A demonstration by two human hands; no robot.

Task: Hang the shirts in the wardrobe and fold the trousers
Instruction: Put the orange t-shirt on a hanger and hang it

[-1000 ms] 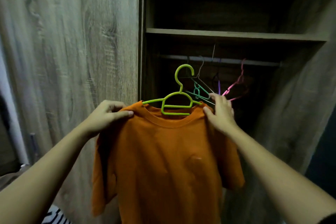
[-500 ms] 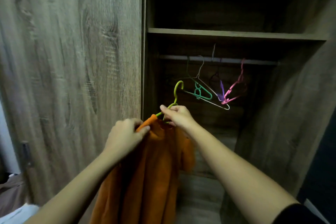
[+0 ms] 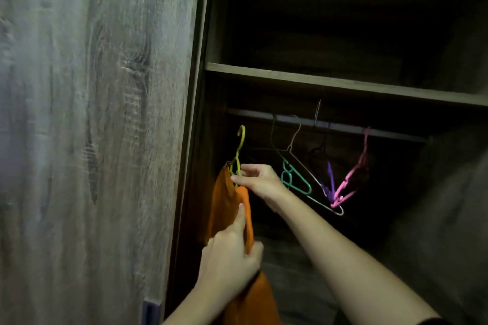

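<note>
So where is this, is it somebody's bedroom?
Probably a bedroom, though only a wooden wardrobe shows: a rail under a shelf, empty hangers, and an orange shirt being hung.

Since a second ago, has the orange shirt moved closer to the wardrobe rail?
Yes. The orange shirt on its green hanger has turned edge-on and gone into the wardrobe's left side; the hook now sits just below the rail, not yet on it.

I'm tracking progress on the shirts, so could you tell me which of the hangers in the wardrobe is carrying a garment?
The yellow-green hanger at far left, carrying the orange shirt; the teal, wire, purple and pink hangers are bare.
</note>
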